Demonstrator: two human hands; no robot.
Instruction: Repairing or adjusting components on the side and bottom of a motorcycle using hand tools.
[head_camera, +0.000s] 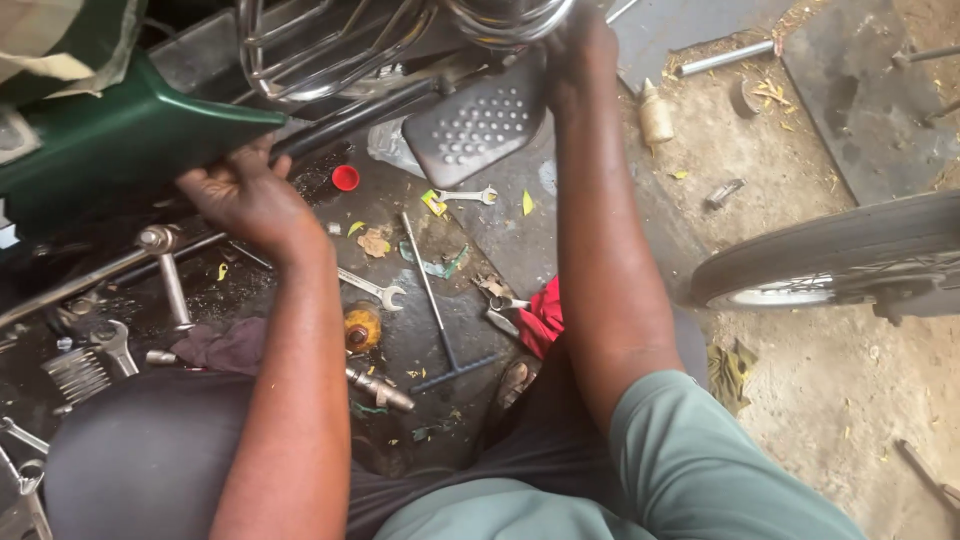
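Bodywork first: I'm looking down on the green panel (120, 140) of a motorbike, filling the upper left, with the chrome guard rails (330, 55) arching across the top. My left hand (245, 195) sits right under that panel's lower edge, fingers curled up beneath it as if steadying it; the fingertips are hidden, so how tightly they grip I can't say. My right hand (580, 50) reaches up to the chrome tubing beside the studded footrest plate (478, 125), fingers closed around the metal, seemingly holding the frame firm. Off right, a spoked wheel (850, 255) lies apart on the dirt. Down on the oily floor, within reach: a long T-handle wrench (437, 305), an open spanner (372, 288), a smaller spanner (468, 195), a red cap (345, 178).
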